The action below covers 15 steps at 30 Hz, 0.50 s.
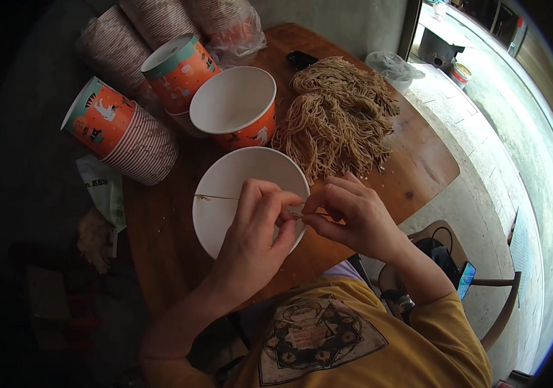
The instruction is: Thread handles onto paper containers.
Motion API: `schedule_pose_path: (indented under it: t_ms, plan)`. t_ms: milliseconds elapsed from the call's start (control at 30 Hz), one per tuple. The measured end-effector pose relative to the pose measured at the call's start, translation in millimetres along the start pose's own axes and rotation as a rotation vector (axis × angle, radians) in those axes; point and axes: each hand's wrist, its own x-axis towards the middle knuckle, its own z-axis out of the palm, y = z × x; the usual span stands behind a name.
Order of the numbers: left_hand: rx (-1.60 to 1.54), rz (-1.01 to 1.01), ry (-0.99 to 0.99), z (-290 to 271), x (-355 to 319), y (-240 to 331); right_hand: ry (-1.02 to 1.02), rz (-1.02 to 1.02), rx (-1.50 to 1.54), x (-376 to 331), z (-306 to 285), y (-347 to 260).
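Note:
A thin beige string (pixel 218 197) stretches across the inside of a white paper tub (pixel 215 223) in front of me, its knotted or looped end near the tub's left side. My left hand (pixel 260 220) is closed in a pinch on the string over the tub's right half. Close against it, at the tub's right rim, my right hand (pixel 354 213) pinches the string's other end between thumb and fingers. The exact spot where the fingertips meet is partly hidden. Just beyond my right hand lies a big tangled heap of tan strings (pixel 341 110) on the table.
Behind the tub stands another orange-and-white paper tub (pixel 234 103). Stacked tubs (pixel 121 129) stand on the left, with bagged stacks (pixel 160 19) at the back. The wooden table (pixel 419 161) ends at a rounded corner on the right. A chair (pixel 444 242) holds a phone (pixel 466 279).

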Motion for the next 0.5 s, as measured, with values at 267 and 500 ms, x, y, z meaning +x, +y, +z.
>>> schedule_pose_path:
  t_ms: [267,500]
  plan:
    - [0.208,0.178,0.084,1.0,1.4,1.1,-0.025,-0.035,-0.031,-1.0,-2.4,-2.8]
    - [0.275,0.170,0.101,4.7,1.1,0.1,-0.014,-0.064,-0.063,-4.0,-1.7,-2.8]
